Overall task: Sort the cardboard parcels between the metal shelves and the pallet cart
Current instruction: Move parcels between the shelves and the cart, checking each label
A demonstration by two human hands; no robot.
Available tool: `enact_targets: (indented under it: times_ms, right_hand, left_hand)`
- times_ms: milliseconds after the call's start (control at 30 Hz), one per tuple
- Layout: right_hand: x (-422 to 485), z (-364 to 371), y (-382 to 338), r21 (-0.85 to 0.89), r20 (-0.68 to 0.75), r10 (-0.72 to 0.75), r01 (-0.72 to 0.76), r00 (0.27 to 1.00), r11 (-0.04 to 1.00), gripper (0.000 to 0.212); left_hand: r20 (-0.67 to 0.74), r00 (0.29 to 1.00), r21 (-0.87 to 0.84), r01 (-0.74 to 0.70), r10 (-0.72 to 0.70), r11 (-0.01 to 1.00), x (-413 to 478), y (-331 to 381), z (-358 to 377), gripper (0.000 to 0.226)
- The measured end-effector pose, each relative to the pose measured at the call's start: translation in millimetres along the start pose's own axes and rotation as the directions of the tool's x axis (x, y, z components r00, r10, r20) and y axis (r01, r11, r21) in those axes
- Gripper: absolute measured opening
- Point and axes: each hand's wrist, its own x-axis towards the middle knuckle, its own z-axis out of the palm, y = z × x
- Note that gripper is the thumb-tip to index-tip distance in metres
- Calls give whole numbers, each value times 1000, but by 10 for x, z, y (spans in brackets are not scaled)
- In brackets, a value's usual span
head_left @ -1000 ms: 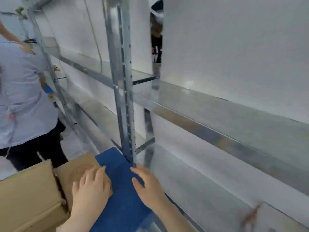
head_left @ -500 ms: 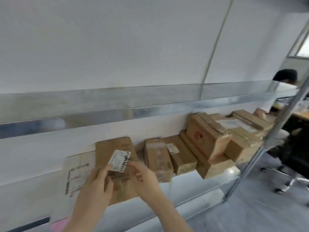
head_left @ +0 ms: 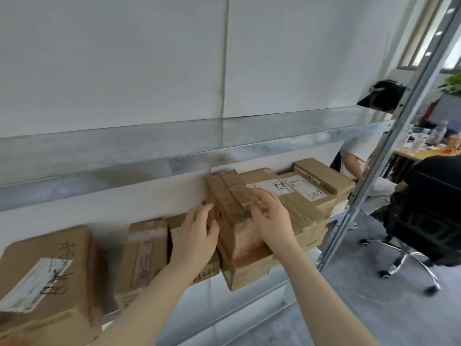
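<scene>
Wall (head_left: pixel 112 58): white, matt, one vertical seam (head_left: pixel 225 58) at 12 o'clock.
Floor (head_left: pixel 349 308): grey, speckled, 5 o'clock.
Office chair (head_left: pixel 434 216): black, chrome star base on castors, 3 to 4 o'clock.
Desk (head_left: pixel 421 154): pale wood top, cluttered with small items too blurred to name, 3 o'clock.
Window (head_left: pixel 419 33): pale frame, daylight behind, 1 o'clock.
Plant (head_left: pixel 452 83): green foliage, possibly potted, 2 o'clock.

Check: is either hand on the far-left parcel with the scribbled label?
No, the left hand and right hand both grip the red-printed parcel further right; the labelled parcel lies untouched.
</scene>
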Motion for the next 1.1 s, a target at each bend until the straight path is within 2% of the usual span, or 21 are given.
enact_targets:
  times_ms: [167,300,433,600,867,1100]
  right_hand:
    - [609,-27,326,-134,169,-59,83,984,988,34]
    - [831,94,452,-115,330,-28,70,944,991,40]
    - [870,135,480,-54,356,13,7,934,999,42]
    - [715,161,387,-53,324,-5,24,946,998,41]
    - [191,270,-173,38,313,-100,93,944,995,40]
    - [-482,914,-1122,163,417,-195,138,888,977,42]
  left_hand:
    - [16,991,-18,134,-133,991,526,33,441,41]
    - [14,980,-100,201,-200,975,766,30,587,42]
    - [-19,963,-200,261,-270,944,741,-7,624,41]
    - [-77,965,-232,227,-250,946,589,56,507,41]
    - [-176,973,-177,117,-148,977,23,118,-93,43]
    - [-343,927,-81,133,-153,988,-748,-200,-1211,42]
